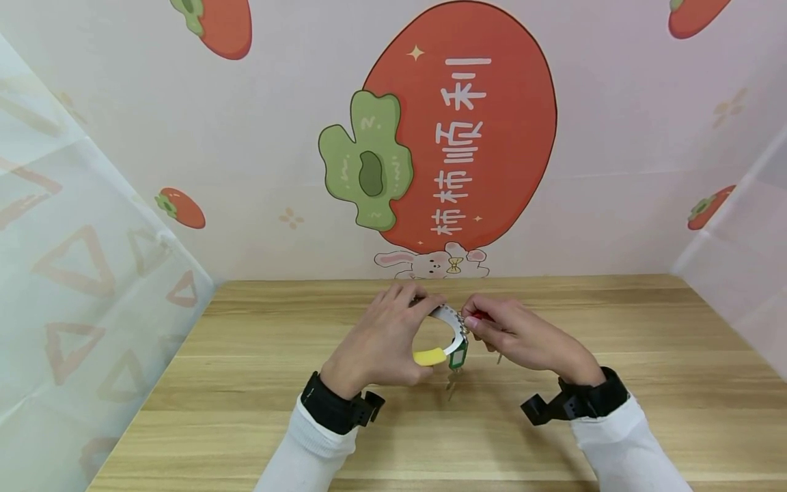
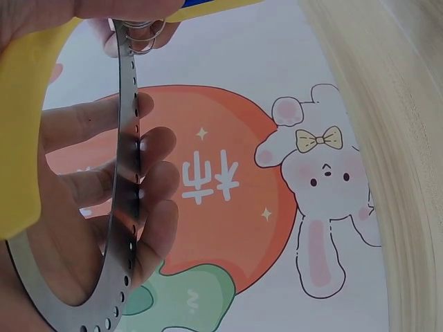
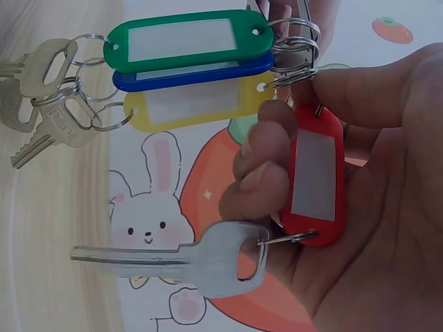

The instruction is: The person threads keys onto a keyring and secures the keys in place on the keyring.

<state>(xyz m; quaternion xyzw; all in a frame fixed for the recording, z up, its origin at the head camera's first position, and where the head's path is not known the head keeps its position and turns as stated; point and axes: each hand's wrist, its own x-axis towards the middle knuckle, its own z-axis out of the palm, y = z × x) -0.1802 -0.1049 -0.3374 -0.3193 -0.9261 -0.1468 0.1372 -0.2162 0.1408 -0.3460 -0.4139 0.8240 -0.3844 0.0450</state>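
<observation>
My left hand [image 1: 381, 338] grips a large metal key ring [image 2: 126, 200] with a row of small holes and a yellow handle [image 2: 17, 138]. On the ring's right side hang a green key tag [image 3: 187, 41], a blue key tag [image 3: 242, 66] and a yellow key tag [image 3: 201, 107] by small wire rings, each tag with keys [image 3: 52, 69] at its other end. Beside them my right hand [image 1: 522, 335] pinches a red key tag [image 3: 316, 180], from which a silver key [image 3: 214, 259] dangles. My thumb hides whether the red tag's wire ring is on the metal ring.
Both hands are above a wooden table [image 1: 258, 410]. A white printed backdrop [image 1: 277, 137] with a big orange persimmon rises at its back edge, and white sheets [image 1: 80, 273] stand at both sides. A black wrist camera strap is on each wrist.
</observation>
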